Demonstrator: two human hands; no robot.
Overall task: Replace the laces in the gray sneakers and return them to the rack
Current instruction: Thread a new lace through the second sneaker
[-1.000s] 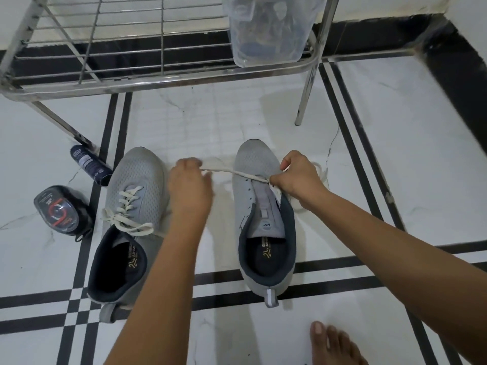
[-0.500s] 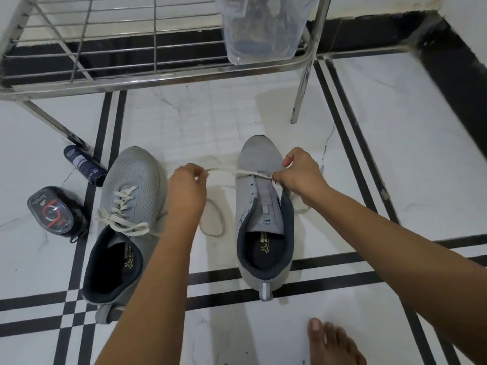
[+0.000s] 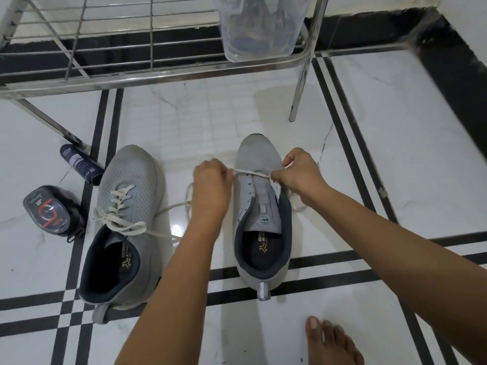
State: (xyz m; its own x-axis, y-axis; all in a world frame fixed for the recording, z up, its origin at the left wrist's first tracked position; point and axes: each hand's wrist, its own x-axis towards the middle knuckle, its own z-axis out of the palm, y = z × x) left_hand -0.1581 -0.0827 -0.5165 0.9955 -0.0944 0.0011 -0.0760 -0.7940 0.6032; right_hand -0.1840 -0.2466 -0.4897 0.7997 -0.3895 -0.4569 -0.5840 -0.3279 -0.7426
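Two gray sneakers stand on the white floor, toes toward the rack. The left sneaker (image 3: 123,206) is laced with a cream lace. The right sneaker (image 3: 261,206) has one cream lace (image 3: 250,173) stretched across its lowest eyelets. My left hand (image 3: 210,188) pinches the lace's left end just left of the shoe. My right hand (image 3: 300,172) pinches the lace at the shoe's right eyelets. Slack lace loops lie on the floor under both hands. The metal rack (image 3: 147,75) stands behind the shoes.
A clear plastic container (image 3: 258,27) sits on the rack's lowest shelf. A dark tube (image 3: 79,164) and a black shoe-polish item (image 3: 50,209) lie left of the left sneaker. A bare foot (image 3: 332,343) is at the bottom right. A rack leg (image 3: 297,101) stands beyond the right sneaker.
My left hand moved right, closer to the right sneaker, so the stretched span of lace is shorter. My right hand stayed at the eyelets. The camera shifted slightly.
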